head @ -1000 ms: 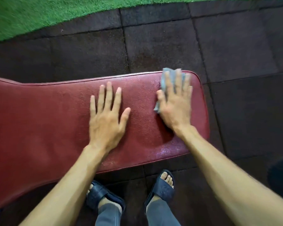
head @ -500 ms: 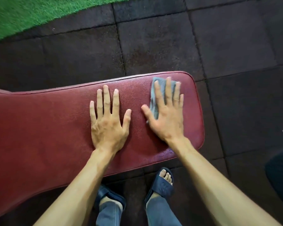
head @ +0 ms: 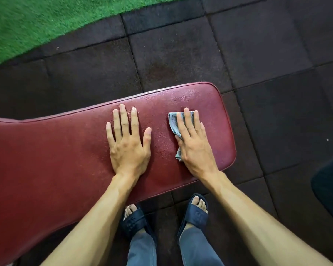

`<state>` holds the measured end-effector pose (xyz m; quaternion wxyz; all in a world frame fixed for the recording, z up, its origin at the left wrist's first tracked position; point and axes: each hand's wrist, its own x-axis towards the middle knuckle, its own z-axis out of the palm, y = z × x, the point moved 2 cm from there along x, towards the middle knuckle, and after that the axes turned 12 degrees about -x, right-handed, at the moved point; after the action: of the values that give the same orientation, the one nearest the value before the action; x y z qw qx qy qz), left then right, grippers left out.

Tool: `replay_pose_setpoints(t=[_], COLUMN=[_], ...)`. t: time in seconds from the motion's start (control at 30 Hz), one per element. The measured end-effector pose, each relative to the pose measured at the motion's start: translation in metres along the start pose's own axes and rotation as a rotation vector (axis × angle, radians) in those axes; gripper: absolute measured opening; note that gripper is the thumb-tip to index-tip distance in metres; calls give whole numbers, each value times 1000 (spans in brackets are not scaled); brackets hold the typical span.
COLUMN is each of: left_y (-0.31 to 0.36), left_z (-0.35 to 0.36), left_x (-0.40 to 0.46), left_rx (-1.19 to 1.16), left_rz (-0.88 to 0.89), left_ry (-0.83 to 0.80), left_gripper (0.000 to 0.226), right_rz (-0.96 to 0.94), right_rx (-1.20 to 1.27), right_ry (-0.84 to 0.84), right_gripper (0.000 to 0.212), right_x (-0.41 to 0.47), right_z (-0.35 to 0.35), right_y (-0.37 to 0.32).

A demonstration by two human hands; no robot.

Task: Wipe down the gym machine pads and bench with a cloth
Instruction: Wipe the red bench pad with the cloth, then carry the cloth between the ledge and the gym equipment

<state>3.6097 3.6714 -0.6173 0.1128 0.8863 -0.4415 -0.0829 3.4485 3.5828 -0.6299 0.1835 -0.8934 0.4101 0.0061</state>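
A dark red padded bench (head: pixel 56 156) runs from the left edge to a rounded end at the right. My left hand (head: pixel 128 143) lies flat on the pad with fingers straight and spread. Near the bench's right end, my right hand (head: pixel 193 144) presses a small blue-grey cloth (head: pixel 173 122) onto the pad with straight fingers. Most of the cloth is hidden under the palm; its edges show at the fingertips and beside the thumb.
Dark rubber floor tiles (head: pixel 181 54) surround the bench. Green artificial turf (head: pixel 37 25) covers the far left corner. My feet in dark slide sandals (head: pixel 197 214) stand under the bench's near edge. A dark object (head: pixel 331 187) sits at the right edge.
My right hand has slid the cloth back from the bench's far edge toward me along the pad's right end. My left hand has stayed flat in place.
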Motion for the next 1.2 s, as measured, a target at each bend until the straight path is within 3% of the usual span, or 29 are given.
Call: replay_pose_setpoints(t=[0.13, 0.3, 0.6, 0.93, 1.2], left_y=[-1, 16, 126, 327, 474], left_z=[-10, -53, -169, -234, -233], left_x=[0, -44, -147, -178, -162], left_rx=[-61, -142, -22, 148, 189], left_rz=[12, 151, 403, 635, 788], left_ry=[-99, -367, -814, -904, -904], left_gripper=[66, 66, 53, 41, 40], right_rz=[83, 380, 733, 892, 961], right_rx=[279, 630, 685, 681, 653], right_ry=[-6, -140, -185, -141, -24], right_gripper=[54, 50, 46, 38, 41], right_x=[-18, -76, -212, -325, -342], right_z=[-14, -60, -187, -312, -399], right_y=[-5, -27, -30, 53, 163])
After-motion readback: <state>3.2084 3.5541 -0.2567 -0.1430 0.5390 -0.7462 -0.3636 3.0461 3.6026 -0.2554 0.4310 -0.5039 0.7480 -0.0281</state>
